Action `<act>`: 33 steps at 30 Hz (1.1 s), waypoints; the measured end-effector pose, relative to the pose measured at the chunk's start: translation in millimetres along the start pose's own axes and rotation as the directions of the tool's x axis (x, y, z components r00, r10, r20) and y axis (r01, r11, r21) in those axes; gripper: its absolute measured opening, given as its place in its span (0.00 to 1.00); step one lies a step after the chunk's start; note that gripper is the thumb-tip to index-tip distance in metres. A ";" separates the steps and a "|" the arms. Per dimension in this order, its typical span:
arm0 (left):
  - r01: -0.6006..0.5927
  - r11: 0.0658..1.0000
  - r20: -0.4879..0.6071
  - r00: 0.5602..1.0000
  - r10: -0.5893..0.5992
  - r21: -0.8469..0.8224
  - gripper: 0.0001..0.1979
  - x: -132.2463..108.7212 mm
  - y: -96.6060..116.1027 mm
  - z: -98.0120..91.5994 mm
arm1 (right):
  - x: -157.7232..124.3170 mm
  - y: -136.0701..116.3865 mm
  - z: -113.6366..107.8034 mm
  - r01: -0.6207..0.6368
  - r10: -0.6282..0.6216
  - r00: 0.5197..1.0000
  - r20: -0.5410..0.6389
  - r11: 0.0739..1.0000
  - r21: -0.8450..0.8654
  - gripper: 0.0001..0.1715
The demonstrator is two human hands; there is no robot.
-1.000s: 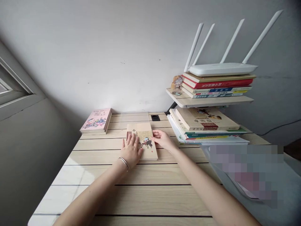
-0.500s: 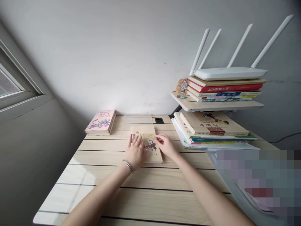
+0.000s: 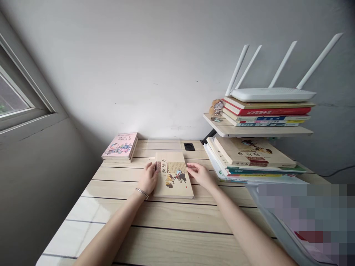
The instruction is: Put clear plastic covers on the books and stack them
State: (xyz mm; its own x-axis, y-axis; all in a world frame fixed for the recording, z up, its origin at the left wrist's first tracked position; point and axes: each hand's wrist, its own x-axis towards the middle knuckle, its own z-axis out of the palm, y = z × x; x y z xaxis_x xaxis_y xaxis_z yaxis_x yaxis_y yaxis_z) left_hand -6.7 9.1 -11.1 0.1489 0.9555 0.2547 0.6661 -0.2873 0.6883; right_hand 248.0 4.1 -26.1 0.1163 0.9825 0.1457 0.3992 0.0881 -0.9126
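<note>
A tan paperback book (image 3: 173, 174) with a picture on its cover lies flat in the middle of a pale wooden desk (image 3: 172, 229). My left hand (image 3: 148, 180), with a silver bracelet on the wrist, rests against the book's left edge, fingers stretched along it. At the book's right edge, my right hand (image 3: 200, 173) touches it with loosely extended fingers. Neither hand lifts the book.
A pink book stack (image 3: 120, 146) sits at the desk's back left. To the right, a book pile (image 3: 249, 157) lies under a small shelf (image 3: 257, 130) with more books and a white router (image 3: 273, 94). A window (image 3: 13, 99) is on the left wall.
My left hand has slid off the book's cover to its left edge, so the cover is now uncovered. The right hand stays at the right edge. The view shifted slightly.
</note>
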 end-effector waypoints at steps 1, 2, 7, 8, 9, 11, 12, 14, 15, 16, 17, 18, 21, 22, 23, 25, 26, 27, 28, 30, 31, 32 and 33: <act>0.065 0.997 -0.035 0.997 -0.066 -0.045 0.18 2.9 -4.6 -5.0 | 1.3 0.8 -2.5 -0.045 0.045 0.999 0.003 0.998 0.052 0.15; 0.108 0.991 -0.042 0.993 -0.111 -0.076 0.17 5.3 -8.2 -9.4 | 2.3 1.1 -4.7 -0.075 0.074 0.997 0.006 0.993 0.086 0.15; 0.155 0.977 0.099 0.985 -0.141 -0.148 0.13 0.5 -4.9 -21.9 | 4.2 -8.2 -15.9 -0.096 0.091 0.995 0.045 0.990 0.108 0.13; 0.148 0.979 0.123 0.984 -0.131 -0.139 0.12 -4.7 -0.9 -23.6 | 3.4 -12.2 -18.9 -0.073 0.069 0.996 0.055 0.994 0.076 0.13; 0.133 0.984 0.133 0.984 -0.116 -0.123 0.11 -11.3 3.4 -25.4 | 1.7 -16.6 -22.0 -0.036 0.034 0.997 0.064 0.999 0.028 0.12; 0.061 0.995 0.115 0.992 -0.052 -0.077 0.09 -26.8 11.3 -28.9 | -5.7 -26.3 -26.4 0.064 -0.058 0.996 0.074 0.994 -0.087 0.12; -0.002 0.999 0.086 0.996 0.007 -0.052 0.09 -35.0 14.4 -30.4 | -11.9 -31.3 -26.8 0.122 -0.113 0.991 0.066 0.983 -0.139 0.11; -0.184 0.983 0.046 0.982 0.183 0.016 0.08 -49.4 18.9 -31.9 | -29.8 -41.6 -21.6 0.250 -0.247 0.968 0.041 0.941 -0.226 0.11; -0.279 0.958 0.050 0.960 0.277 0.057 0.08 -55.0 20.6 -31.5 | -40.8 -46.6 -15.6 0.325 -0.327 0.944 0.039 0.906 -0.270 0.11; -0.362 0.927 0.067 0.932 0.357 0.101 0.07 -59.1 22.1 -30.5 | -52.4 -51.3 -7.7 0.401 -0.403 0.913 0.062 0.858 -0.320 0.11; -0.422 0.895 0.088 0.906 0.413 0.142 0.07 -61.8 23.4 -28.7 | -63.9 -55.7 1.7 0.469 -0.467 0.879 0.100 0.805 -0.363 0.09; -0.462 0.869 0.110 0.887 0.449 0.177 0.07 -63.4 24.7 -26.5 | -74.5 -59.4 11.9 0.530 -0.511 0.844 0.164 0.748 -0.399 0.08; -0.509 0.818 0.153 0.860 0.486 0.266 0.05 -63.9 27.0 -21.1 | -94.5 -65.2 37.9 0.619 -0.559 0.780 0.280 0.626 -0.474 0.10; -0.520 0.804 0.161 0.854 0.495 0.288 0.05 -63.6 26.9 -20.8 | -96.5 -65.3 42.3 0.631 -0.569 0.768 0.294 0.598 -0.495 0.09; -0.530 0.790 0.167 0.848 0.503 0.308 0.06 -63.4 26.4 -21.5 | -96.5 -64.6 43.6 0.640 -0.577 0.759 0.302 0.574 -0.511 0.08; -0.540 0.767 0.173 0.840 0.514 0.347 0.07 -63.1 24.1 -25.6 | -92.7 -60.8 37.1 0.652 -0.593 0.743 0.310 0.537 -0.535 0.06; -0.540 0.759 0.174 0.840 0.515 0.364 0.07 -62.9 22.6 -28.5 | -90.2 -57.8 30.2 0.655 -0.599 0.738 0.312 0.524 -0.544 0.06; -0.537 0.754 0.176 0.841 0.511 0.377 0.07 -62.6 20.8 -31.5 | -88.0 -54.2 21.8 0.655 -0.602 0.736 0.311 0.517 -0.551 0.05; -0.528 0.757 0.176 0.847 0.501 0.386 0.06 -62.2 19.0 -34.2 | -86.5 -49.9 12.8 0.651 -0.603 0.738 0.304 0.515 -0.558 0.04; -0.485 0.780 0.165 0.873 0.459 0.395 0.04 -61.4 15.0 -37.7 | -85.7 -39.8 -3.6 0.626 -0.601 0.754 0.265 0.534 -0.568 0.04; -0.452 0.800 0.156 0.891 0.427 0.395 0.03 -61.1 13.1 -38.2 | -86.3 -34.4 -9.8 0.609 -0.596 0.767 0.239 0.558 -0.563 0.04; -0.416 0.821 0.150 0.909 0.389 0.392 0.02 -60.9 11.3 -37.9 | -87.1 -29.1 -14.2 0.594 -0.590 0.779 0.211 0.589 -0.548 0.04; -0.380 0.841 0.146 0.925 0.350 0.385 0.02 -60.6 9.7 -37.1 | -88.0 -24.4 -16.8 0.580 -0.582 0.792 0.185 0.621 -0.527 0.05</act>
State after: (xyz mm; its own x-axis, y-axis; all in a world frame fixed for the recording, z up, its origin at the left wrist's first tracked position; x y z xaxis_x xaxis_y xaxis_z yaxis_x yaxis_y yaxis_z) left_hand -36.4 -54.1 5.3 0.4782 0.7930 0.3775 0.7850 -0.5786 0.2213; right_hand 243.3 -87.3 -10.3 -0.3089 0.7571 0.5756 0.7944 0.5382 -0.2815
